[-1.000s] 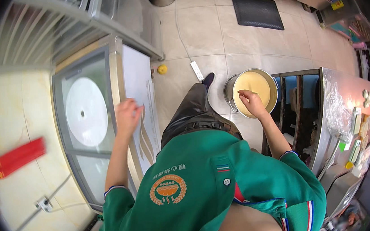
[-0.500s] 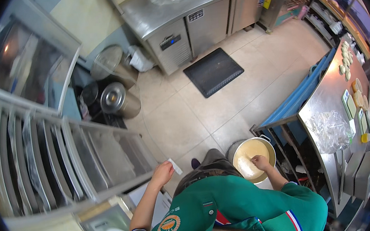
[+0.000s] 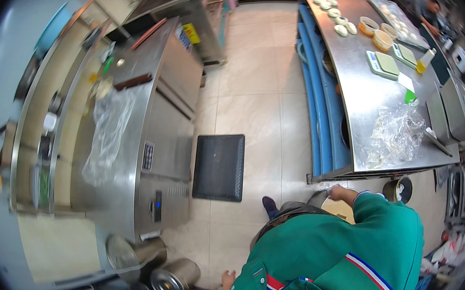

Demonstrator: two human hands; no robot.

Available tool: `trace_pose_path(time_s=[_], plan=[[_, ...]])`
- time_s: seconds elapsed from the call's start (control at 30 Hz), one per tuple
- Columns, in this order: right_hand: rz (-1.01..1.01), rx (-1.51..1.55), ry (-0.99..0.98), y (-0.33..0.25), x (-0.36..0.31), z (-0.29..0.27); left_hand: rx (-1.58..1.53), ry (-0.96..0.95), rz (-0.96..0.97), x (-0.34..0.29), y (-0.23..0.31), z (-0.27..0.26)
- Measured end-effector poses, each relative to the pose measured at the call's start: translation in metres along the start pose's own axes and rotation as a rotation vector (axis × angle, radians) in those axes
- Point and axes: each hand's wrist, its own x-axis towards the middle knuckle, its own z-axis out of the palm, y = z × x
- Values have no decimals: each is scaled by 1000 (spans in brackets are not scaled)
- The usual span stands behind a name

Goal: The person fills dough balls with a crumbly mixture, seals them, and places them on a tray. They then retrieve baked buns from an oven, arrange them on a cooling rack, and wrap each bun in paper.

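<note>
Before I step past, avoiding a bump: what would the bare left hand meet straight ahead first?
Ahead of the left hand, the way looks free over beige tiled floor, though depth is unclear.

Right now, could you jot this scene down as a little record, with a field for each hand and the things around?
Right hand: over the edge of a metal pot; grip unclear
Pot contents: pale yellow
Left hand: low in view, nearest a lidded metal container; grip unclear
Steel table, at right: crumpled see-through plastic, two scales, white rounds
Floor: black mat
</note>
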Motion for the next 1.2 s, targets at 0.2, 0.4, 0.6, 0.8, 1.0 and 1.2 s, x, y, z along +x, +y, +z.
trace_pose_path(time_s=[0.2, 0.4, 0.6, 0.8, 1.0, 1.2], plan=[[-62, 693, 412, -86, 49, -225, -3, -382, 67, 121, 70, -16], [-292, 616, 381, -128, 121, -329, 4, -457, 87, 315, 173, -49], [-69, 589, 217, -75, 202, -351, 26, -265, -8, 553, 319, -120], [273, 981, 315, 20, 272, -354, 53, -235, 301, 724, 555, -192], [540, 1019, 222, 95, 355, -357, -32, -215, 510, 819, 703, -187], [304, 881, 234, 152, 446, -532, 199, -320, 375, 845, 715, -136]])
